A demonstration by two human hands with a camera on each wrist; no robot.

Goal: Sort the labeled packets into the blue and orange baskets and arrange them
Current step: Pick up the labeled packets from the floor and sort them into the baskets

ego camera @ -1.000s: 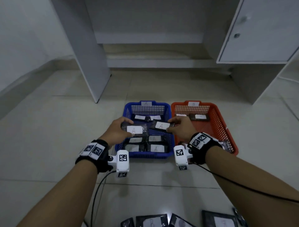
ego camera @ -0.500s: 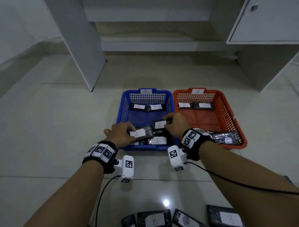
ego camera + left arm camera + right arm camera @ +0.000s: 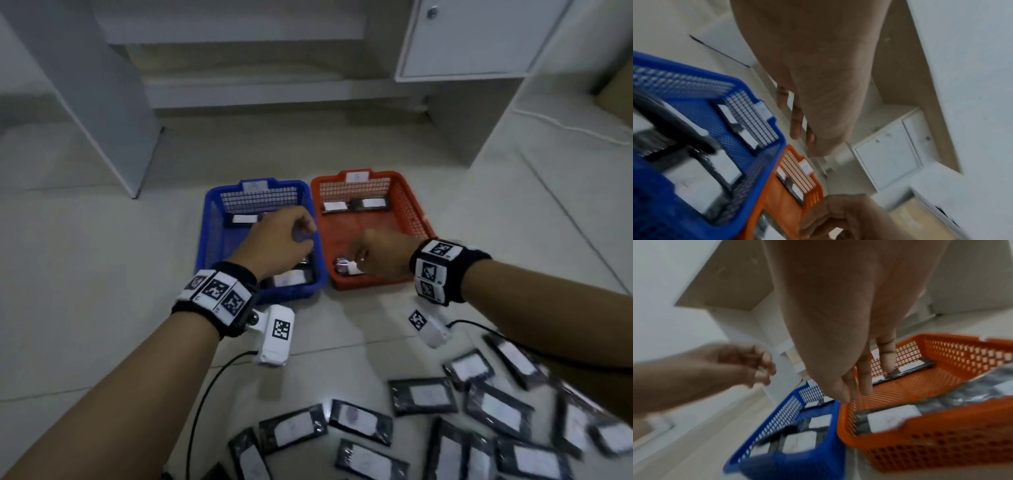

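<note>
The blue basket [image 3: 209, 219] and the orange basket [image 3: 416, 209] stand side by side on the tiled floor. Black packets with white labels lie in both: at the blue basket's front [image 3: 291, 278] and back [image 3: 244, 218], and at the orange basket's back [image 3: 356, 205] and front [image 3: 345, 268]. My left hand [image 3: 306, 236] hovers over the blue basket, fingers loosely curled and holding nothing. My right hand [image 3: 356, 257] hangs over the orange basket's near left corner; the right wrist view shows its fingers [image 3: 865, 378] relaxed and empty.
Several loose labelled packets [image 3: 424, 395] are scattered on the floor near me, bottom right. A white desk panel [image 3: 85, 85] stands behind left, and a white cabinet [image 3: 472, 37] behind right. A white cable [image 3: 565, 126] lies on the floor at far right.
Both hands let go of the A-labelled packets, which now lie in the blue basket. My right hand moved right over the orange basket. The head view tilted down onto the floor pile.
</note>
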